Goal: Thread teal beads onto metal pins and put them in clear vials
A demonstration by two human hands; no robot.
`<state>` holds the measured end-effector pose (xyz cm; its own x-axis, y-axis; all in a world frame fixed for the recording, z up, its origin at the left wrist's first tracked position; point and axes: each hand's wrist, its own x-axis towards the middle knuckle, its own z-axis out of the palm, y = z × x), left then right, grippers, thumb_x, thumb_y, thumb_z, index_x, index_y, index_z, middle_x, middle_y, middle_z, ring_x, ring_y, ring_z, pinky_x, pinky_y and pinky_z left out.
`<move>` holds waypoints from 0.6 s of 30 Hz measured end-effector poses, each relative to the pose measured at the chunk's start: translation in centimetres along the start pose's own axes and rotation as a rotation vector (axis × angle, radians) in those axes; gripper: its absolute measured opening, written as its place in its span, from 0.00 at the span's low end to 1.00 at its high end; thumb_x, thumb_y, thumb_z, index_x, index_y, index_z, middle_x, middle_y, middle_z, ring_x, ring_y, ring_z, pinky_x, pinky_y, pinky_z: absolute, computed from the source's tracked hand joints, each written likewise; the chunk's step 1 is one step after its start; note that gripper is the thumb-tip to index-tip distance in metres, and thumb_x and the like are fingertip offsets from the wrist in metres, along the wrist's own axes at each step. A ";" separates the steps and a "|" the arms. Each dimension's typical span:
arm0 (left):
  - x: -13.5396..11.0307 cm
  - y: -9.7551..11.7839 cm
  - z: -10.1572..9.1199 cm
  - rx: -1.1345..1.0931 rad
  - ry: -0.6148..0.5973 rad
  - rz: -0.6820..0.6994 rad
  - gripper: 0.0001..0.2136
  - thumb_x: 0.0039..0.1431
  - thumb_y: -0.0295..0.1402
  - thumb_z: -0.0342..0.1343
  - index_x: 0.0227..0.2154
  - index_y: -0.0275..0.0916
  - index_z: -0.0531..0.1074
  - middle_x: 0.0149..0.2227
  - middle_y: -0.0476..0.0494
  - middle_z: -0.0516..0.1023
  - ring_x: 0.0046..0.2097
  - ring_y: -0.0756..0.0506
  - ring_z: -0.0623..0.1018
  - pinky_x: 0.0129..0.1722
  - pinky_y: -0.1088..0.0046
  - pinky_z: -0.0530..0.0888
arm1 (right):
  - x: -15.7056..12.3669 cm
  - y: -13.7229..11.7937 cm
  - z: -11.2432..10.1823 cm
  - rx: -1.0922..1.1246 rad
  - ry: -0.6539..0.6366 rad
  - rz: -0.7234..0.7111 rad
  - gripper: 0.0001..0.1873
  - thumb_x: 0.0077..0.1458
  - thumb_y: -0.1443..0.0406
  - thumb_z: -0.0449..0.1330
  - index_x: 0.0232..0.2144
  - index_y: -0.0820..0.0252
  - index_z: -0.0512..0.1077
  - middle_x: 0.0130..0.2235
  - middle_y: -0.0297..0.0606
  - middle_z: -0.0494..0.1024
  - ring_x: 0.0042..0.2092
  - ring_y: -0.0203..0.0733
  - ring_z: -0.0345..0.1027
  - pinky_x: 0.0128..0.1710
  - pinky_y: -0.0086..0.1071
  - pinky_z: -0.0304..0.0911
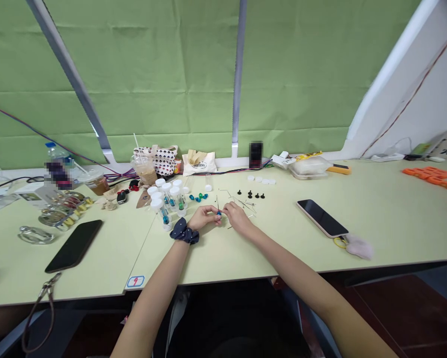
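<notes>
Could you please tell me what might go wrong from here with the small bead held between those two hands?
The blue bead, pinched by the left hand and right hand, could slip and roll among the loose metal pins. The scrunchie might also catch the capped clear tubes, perhaps tipping them.

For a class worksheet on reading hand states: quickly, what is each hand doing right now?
Left hand: closed, pinching a thin pin with a blue bead.
Right hand: closed, fingertips against that bead; cannot tell if gripping it.
</notes>
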<state>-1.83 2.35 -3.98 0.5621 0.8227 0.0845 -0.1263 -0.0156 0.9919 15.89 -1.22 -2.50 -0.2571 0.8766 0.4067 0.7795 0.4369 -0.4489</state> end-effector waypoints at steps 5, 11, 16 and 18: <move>0.0 0.3 0.1 0.000 0.010 0.014 0.17 0.41 0.35 0.66 0.32 0.31 0.69 0.27 0.46 0.77 0.30 0.47 0.78 0.34 0.68 0.74 | -0.1 -0.1 -0.3 0.154 0.041 -0.067 0.04 0.57 0.71 0.51 0.36 0.60 0.63 0.37 0.37 0.67 0.35 0.37 0.63 0.33 0.28 0.57; -0.2 0.6 0.3 0.002 0.005 0.025 0.17 0.42 0.35 0.66 0.32 0.31 0.70 0.27 0.46 0.77 0.30 0.47 0.78 0.34 0.67 0.74 | -0.4 -0.4 -1.0 0.018 0.020 -0.057 0.04 0.59 0.68 0.51 0.33 0.58 0.65 0.37 0.36 0.68 0.33 0.36 0.63 0.31 0.28 0.54; -0.1 0.5 0.3 0.005 0.004 0.016 0.17 0.41 0.36 0.66 0.32 0.31 0.70 0.27 0.46 0.77 0.30 0.47 0.78 0.34 0.67 0.74 | -0.4 -0.6 -1.0 -0.160 0.014 -0.010 0.06 0.61 0.64 0.49 0.36 0.57 0.66 0.40 0.36 0.68 0.32 0.35 0.64 0.27 0.28 0.50; -0.2 0.5 0.3 0.002 0.001 0.017 0.17 0.41 0.36 0.66 0.32 0.31 0.70 0.27 0.46 0.77 0.30 0.47 0.78 0.34 0.68 0.74 | -0.4 -0.6 -0.8 -0.221 0.004 0.007 0.10 0.63 0.62 0.47 0.36 0.56 0.66 0.40 0.36 0.68 0.32 0.35 0.64 0.26 0.29 0.49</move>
<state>-1.76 2.06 -3.45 0.5588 0.8231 0.1011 -0.1340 -0.0307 0.9905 15.95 -2.00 -1.71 -0.2497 0.8785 0.4073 0.8875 0.3759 -0.2667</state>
